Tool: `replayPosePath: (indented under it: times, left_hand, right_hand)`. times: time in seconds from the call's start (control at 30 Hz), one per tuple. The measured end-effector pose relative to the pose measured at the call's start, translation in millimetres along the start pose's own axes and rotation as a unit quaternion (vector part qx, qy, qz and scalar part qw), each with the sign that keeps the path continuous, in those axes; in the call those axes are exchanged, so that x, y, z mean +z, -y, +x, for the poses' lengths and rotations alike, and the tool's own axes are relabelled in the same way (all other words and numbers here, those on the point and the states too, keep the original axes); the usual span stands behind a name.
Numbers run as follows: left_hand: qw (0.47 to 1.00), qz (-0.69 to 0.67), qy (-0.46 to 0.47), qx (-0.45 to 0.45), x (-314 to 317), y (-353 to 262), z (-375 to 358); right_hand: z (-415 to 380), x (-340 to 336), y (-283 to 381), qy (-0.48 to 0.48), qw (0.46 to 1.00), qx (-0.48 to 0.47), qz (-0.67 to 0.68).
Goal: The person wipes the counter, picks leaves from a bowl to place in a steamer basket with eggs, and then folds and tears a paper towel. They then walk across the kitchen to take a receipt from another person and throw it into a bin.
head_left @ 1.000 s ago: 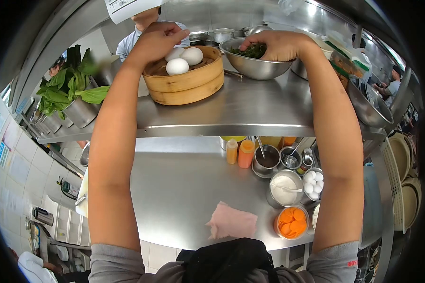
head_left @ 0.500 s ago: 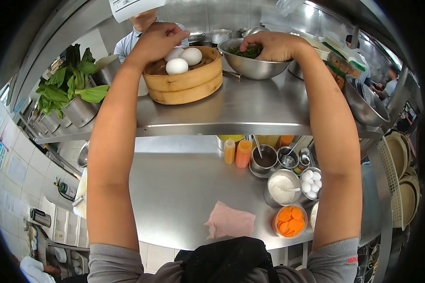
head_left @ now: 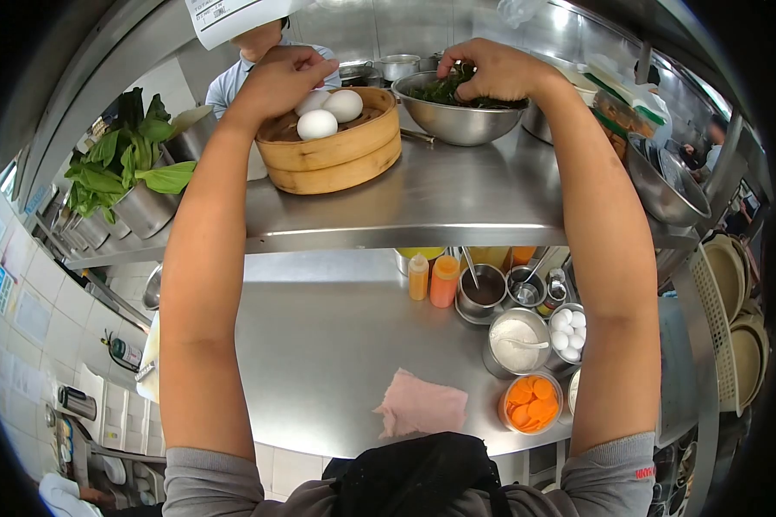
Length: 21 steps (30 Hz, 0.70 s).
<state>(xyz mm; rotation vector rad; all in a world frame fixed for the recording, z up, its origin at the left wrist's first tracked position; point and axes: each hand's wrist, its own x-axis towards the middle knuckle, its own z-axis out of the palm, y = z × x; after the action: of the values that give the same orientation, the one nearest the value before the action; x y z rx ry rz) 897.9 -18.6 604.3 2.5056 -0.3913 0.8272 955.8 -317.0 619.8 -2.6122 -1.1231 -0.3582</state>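
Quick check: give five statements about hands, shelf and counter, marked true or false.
1. The right hand is at the dark greens in the steel bowl. True.
2. The left hand is by the bamboo steamer. True.
3. A pink cloth lies on the lower counter. True.
4. The bamboo steamer holds only dark greens. False: white eggs sit in it.
5. The steel bowl stands on the lower counter. False: it stands on the upper shelf.

Arms (head_left: pixel 205 258) stretched forward, left hand (head_left: pixel 283 76) curled, right hand (head_left: pixel 502 71) pinching
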Motion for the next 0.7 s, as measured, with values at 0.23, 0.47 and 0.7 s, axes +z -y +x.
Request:
replayPosePath:
  times: [0.23,0.47,0.7]
  left_hand:
    - [1.0,-0.007,0.014,-0.008,-0.5,-0.3,-0.7]
    - [1.0,-0.01,0.015,-0.008,-0.7,-2.4,-2.1]
    - [1.0,0.001,0.018,-0.019,-1.4,-6.7,-4.2]
  right_hand:
    - [15.1,5.6,-20.6,-0.11,0.992,-0.057,-0.024]
    - [-2.6,-1.2,-7.3,-0.018,0.999,0.022,-0.029]
    - [-7.0,1.5,7.3,0.105,0.991,0.045,-0.067]
